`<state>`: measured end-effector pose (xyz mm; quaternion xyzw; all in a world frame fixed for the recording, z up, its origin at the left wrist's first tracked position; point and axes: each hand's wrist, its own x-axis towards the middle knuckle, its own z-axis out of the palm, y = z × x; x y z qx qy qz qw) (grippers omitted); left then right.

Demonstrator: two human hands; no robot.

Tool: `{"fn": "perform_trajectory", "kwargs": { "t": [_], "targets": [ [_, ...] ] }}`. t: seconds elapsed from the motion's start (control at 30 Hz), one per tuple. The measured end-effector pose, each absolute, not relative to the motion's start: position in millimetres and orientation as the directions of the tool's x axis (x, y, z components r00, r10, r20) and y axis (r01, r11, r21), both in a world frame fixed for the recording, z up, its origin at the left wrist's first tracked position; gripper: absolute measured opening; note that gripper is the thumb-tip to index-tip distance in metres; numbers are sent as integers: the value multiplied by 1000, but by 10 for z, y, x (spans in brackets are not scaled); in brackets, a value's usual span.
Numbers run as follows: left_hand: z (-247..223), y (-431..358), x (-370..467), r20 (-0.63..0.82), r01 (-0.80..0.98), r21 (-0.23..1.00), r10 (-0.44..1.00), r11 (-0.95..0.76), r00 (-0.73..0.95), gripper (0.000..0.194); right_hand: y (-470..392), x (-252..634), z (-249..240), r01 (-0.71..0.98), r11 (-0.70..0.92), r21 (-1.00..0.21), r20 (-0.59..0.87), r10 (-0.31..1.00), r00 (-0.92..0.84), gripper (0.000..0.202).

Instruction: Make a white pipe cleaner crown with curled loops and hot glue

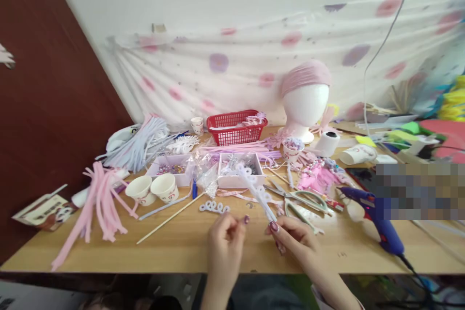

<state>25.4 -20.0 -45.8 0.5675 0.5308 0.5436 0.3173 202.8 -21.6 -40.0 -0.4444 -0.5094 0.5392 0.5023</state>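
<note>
Between the thumb and fingers of my right hand (296, 242) is a pale lavender-blue pipe cleaner (250, 184), its far part bent into several small loops. My left hand (225, 242) is beside it with fingers curled in; what they hold, if anything, is hidden. A second looped pipe cleaner (214, 207) lies on the table (174, 252) just beyond my left hand. Past my right hand are green-handled scissors (308, 198) and what look like green-handled pliers (300, 215). A wooden stick (169, 219) lies at an angle on the left.
Paper cups (140, 191), bead boxes (241, 181), a red basket (236, 131) and a foam head (305, 106) stand further back. Pink pipe cleaners (101, 203) lie left. A blue glue gun (381, 225) with a black cord lies right, by the table's front edge.
</note>
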Motion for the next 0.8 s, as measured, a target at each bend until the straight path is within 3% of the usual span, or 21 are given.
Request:
{"fn": "perform_trajectory", "kwargs": {
  "t": [0.07,0.13,0.2,0.27,0.47,0.63,0.8],
  "targets": [
    [-506,-265,426,219,191,961,971,-198,-95,39,-227,1933,-422,-203,-28,-979,11,982,-187,49],
    [-571,-302,584,-8,-171,985,997,21,74,56,-246,1874,-474,-357,-158,-921,-45,952,-303,47],
    [-632,-312,712,-130,-374,905,969,203,211,79,-265,1854,-536,-470,-285,-836,-80,909,-409,47],
    [-667,-312,791,-185,-474,832,950,288,253,74,-283,1855,-580,-522,-321,-790,-77,897,-435,46],
    [-556,-352,788,-178,-508,819,959,267,219,59,-341,1837,-535,-503,-189,-843,14,928,-373,43],
    [-358,-362,730,-178,-420,877,970,232,165,57,-383,1883,-402,-463,-181,-867,3,929,-369,42],
    [-311,-349,660,-171,-352,918,984,181,58,40,-366,1958,-355,-371,-166,-914,3,910,-415,40]
  ]
}}
